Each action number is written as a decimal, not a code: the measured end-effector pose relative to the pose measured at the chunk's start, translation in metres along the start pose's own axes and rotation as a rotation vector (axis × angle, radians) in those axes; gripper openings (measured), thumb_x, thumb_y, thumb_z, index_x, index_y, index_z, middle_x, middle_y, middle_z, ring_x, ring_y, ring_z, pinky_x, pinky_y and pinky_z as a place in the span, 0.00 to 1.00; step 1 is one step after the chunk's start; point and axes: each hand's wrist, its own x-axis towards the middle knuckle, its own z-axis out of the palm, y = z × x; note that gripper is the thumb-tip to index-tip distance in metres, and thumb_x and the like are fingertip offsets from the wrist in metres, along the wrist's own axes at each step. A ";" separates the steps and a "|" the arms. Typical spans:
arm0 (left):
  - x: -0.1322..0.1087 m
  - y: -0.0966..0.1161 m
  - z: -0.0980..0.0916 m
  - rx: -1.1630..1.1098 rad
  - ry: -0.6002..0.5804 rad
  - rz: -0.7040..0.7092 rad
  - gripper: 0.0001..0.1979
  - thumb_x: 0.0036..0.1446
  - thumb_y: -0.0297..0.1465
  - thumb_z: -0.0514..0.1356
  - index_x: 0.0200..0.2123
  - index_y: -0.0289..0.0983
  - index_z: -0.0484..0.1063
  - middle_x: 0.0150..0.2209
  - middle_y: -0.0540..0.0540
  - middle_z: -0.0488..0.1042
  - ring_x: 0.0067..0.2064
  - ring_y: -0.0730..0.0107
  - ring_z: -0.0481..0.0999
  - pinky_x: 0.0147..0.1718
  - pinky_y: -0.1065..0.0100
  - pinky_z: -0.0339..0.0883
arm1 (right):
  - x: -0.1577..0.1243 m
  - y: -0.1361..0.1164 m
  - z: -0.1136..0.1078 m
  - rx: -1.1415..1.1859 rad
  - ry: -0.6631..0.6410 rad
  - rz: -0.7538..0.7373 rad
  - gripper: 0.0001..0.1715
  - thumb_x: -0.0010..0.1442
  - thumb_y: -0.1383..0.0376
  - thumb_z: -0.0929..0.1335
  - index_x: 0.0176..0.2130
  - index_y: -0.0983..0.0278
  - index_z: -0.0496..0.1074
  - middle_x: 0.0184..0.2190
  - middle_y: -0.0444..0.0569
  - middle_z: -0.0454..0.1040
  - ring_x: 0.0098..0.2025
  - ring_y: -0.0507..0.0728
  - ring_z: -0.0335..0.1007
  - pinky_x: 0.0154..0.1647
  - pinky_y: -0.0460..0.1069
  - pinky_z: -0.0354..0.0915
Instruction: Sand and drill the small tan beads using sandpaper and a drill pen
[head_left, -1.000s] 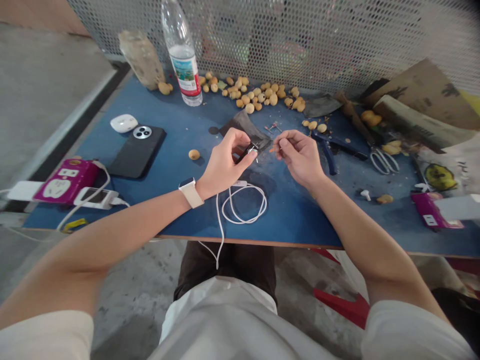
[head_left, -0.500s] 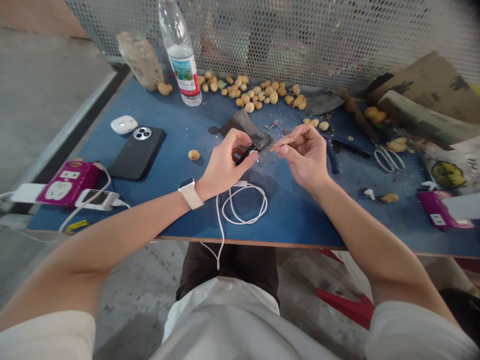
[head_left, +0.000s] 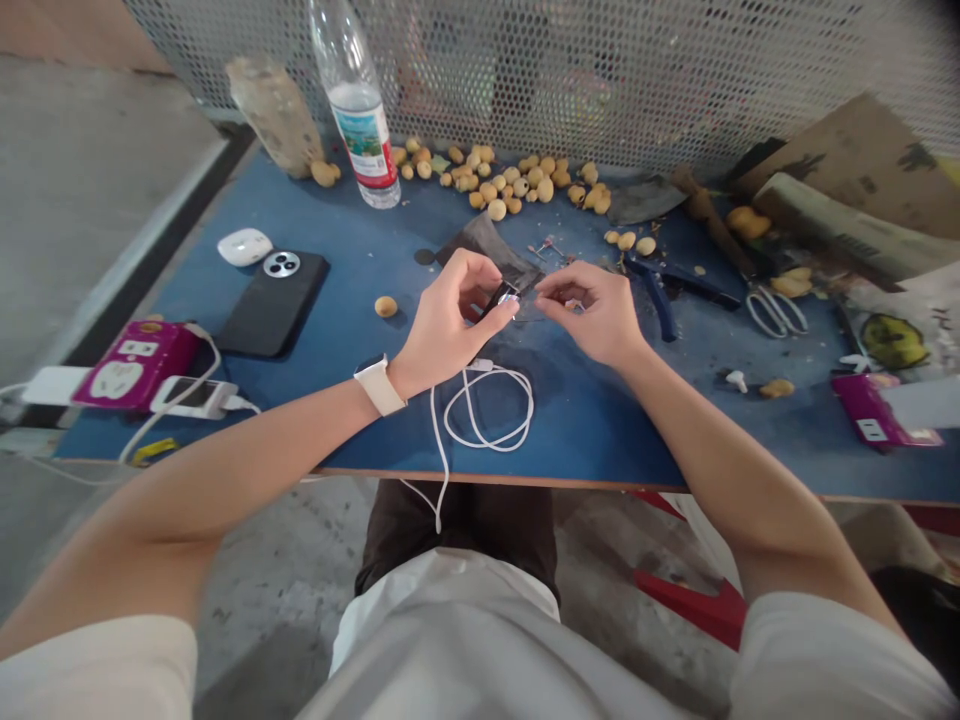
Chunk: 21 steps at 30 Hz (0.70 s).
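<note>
My left hand (head_left: pixel 448 322) is closed, pinching a small black and silver part (head_left: pixel 501 297) between thumb and fingertips above the blue table (head_left: pixel 337 330). A pale watch sits on that wrist. My right hand (head_left: pixel 596 312) is closed too, its fingertips pinched on something small and thin right beside the part; I cannot make out what it is. A coiled white cable (head_left: pixel 487 410) lies on the table just below both hands and hangs over the front edge. A dark flat pouch (head_left: pixel 487 245) lies behind the hands.
A black phone (head_left: pixel 274 300) and white case (head_left: pixel 244 246) lie left, with a purple power strip (head_left: pixel 135 365) at the left edge. A water bottle (head_left: pixel 356 105), several small yellow fruits (head_left: pixel 510 185), blue pliers (head_left: pixel 660 290) and scissors (head_left: pixel 776 310) lie further back and right.
My right hand has lowered and moved left, bringing its fingertips up against the part in my left hand. The orange tip seen earlier in its fingers no longer shows.
</note>
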 end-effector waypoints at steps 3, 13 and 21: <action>0.001 -0.003 0.001 -0.009 0.009 -0.013 0.25 0.77 0.57 0.76 0.60 0.48 0.76 0.49 0.44 0.84 0.47 0.55 0.91 0.44 0.54 0.88 | 0.000 0.006 -0.003 -0.103 -0.120 -0.031 0.05 0.69 0.58 0.83 0.44 0.55 0.92 0.42 0.49 0.90 0.39 0.60 0.82 0.48 0.59 0.81; 0.002 -0.001 0.002 -0.056 -0.009 -0.033 0.22 0.77 0.53 0.76 0.57 0.46 0.75 0.47 0.44 0.84 0.48 0.55 0.91 0.46 0.55 0.89 | 0.002 0.024 -0.009 -0.445 -0.381 -0.125 0.12 0.83 0.58 0.75 0.47 0.55 0.91 0.48 0.58 0.89 0.57 0.72 0.83 0.68 0.72 0.78; 0.003 0.002 0.004 -0.079 0.001 0.008 0.15 0.78 0.41 0.73 0.56 0.44 0.73 0.50 0.44 0.86 0.45 0.61 0.91 0.42 0.61 0.86 | -0.002 -0.002 -0.002 -0.813 -0.452 -0.157 0.14 0.85 0.68 0.69 0.52 0.62 0.87 0.54 0.65 0.87 0.64 0.74 0.81 0.69 0.67 0.78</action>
